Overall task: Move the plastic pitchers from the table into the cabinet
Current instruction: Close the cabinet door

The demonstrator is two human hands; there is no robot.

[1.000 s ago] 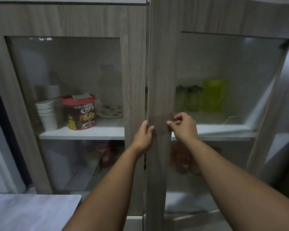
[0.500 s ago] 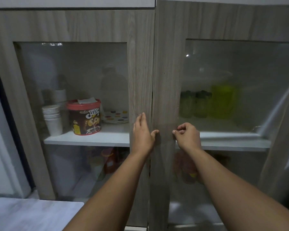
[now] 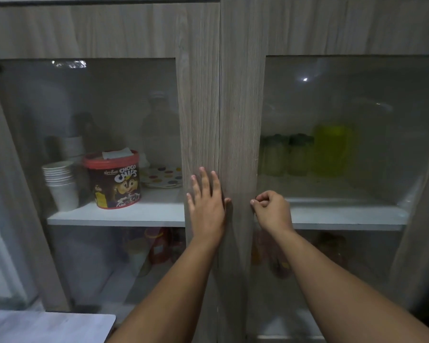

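The pale grey bench [image 3: 47, 325] at the lower left shows only a bare corner, with no pitcher on the part in view. Beyond it, the left hand [image 3: 206, 204] lies flat with fingers spread against the left grey wood-grain cabinet door [image 3: 198, 107], holding nothing, while the right hand [image 3: 273, 210] is curled small at the right door's [image 3: 240, 107] edge. Both doors look shut, and the translucent yellow-green plastic pitcher [image 3: 332, 149] stands behind the right glass on the white shelf [image 3: 344, 216], so the task seems practically finished.
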